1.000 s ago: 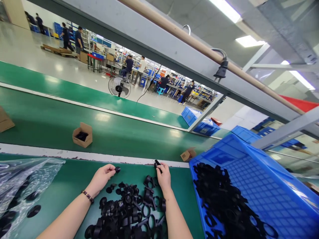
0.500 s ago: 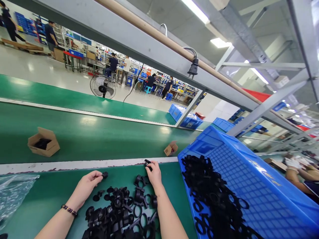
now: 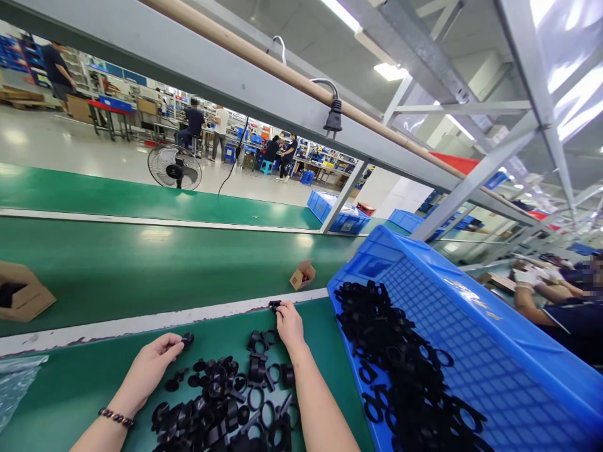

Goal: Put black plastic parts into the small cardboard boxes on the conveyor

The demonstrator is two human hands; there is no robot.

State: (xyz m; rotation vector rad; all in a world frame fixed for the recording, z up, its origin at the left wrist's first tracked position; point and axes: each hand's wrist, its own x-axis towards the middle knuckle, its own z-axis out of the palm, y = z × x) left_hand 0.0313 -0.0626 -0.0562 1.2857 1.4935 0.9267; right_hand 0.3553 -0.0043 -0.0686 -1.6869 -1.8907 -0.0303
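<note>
Swung rightward, my view pushes the open carton (image 3: 28, 295) to the left edge, while both my hands keep their parts pinched.
My left hand (image 3: 157, 358) grips a small round black piece (image 3: 187, 339) at its fingertips; my right hand (image 3: 289, 323), fingers closed, holds another black part (image 3: 274, 306), half hidden, its long axis seemingly crosswise. The two held pieces are well apart, the right one farther forward, by the white edge strip (image 3: 141, 325). Bare green tabletop (image 3: 219, 336) opens between them. Behind it, nearer me and between my forearms, lies the pile of black parts (image 3: 221, 402); its rings sit just beside my right forearm. The blue crate (image 3: 480, 364) bounds my right side; leftward there is more room, as far as the plastic bag (image 3: 19, 383).
</note>
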